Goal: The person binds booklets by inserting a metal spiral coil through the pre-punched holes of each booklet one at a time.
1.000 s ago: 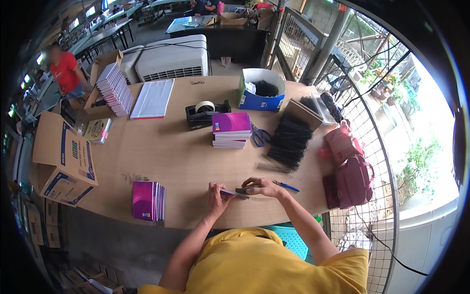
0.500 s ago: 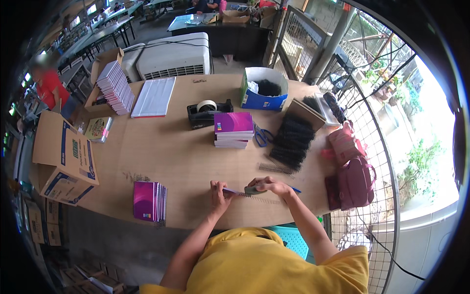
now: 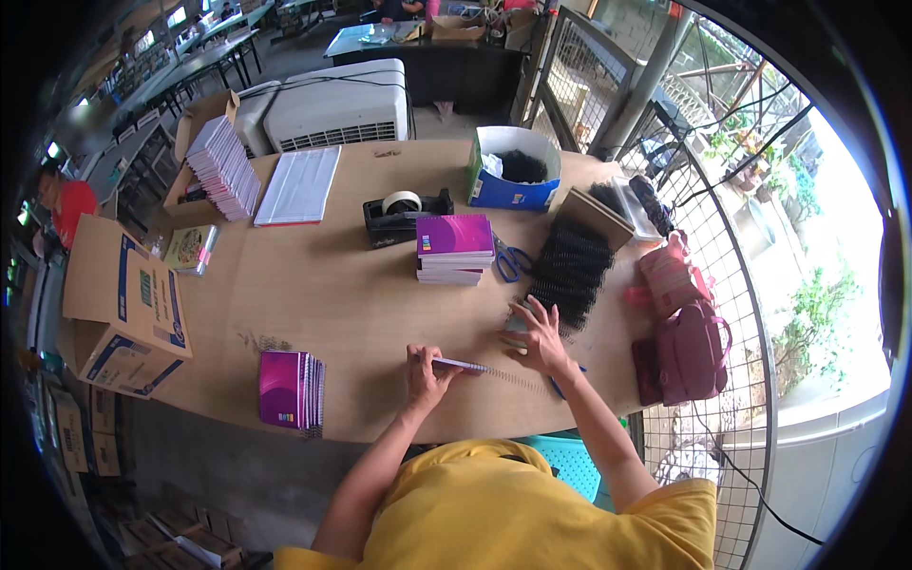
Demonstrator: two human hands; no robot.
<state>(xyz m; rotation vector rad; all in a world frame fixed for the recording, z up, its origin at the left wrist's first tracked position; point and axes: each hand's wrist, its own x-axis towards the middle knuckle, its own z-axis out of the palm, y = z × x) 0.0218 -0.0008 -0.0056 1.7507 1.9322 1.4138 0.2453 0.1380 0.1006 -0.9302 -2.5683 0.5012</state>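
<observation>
My left hand (image 3: 429, 378) is closed on a small notebook (image 3: 458, 365), held up on its edge at the near side of the table. A dark spiral wire (image 3: 513, 378) runs from the notebook's edge out to the right. My right hand (image 3: 540, 340) is open, fingers spread, over the table just short of a pile of black spiral wires (image 3: 570, 268). A greyish-green object (image 3: 518, 321) shows partly under its fingers; its kind is hidden. Beyond my hands stands a stack of purple notebooks (image 3: 454, 237). Bound purple notebooks (image 3: 290, 389) stand to the left.
Blue scissors (image 3: 513, 264) lie beside the stack, and a blue pen (image 3: 557, 385) lies by my right wrist. Farther back are a tape dispenser (image 3: 407, 217) and a blue box (image 3: 513, 190). An open carton (image 3: 133, 309) is at left, a maroon bag (image 3: 692, 351) at right.
My right hand has let go of the greyish-green object and moved up and away from the wire, its fingers now spread. My left hand still holds the notebook, almost in place.
</observation>
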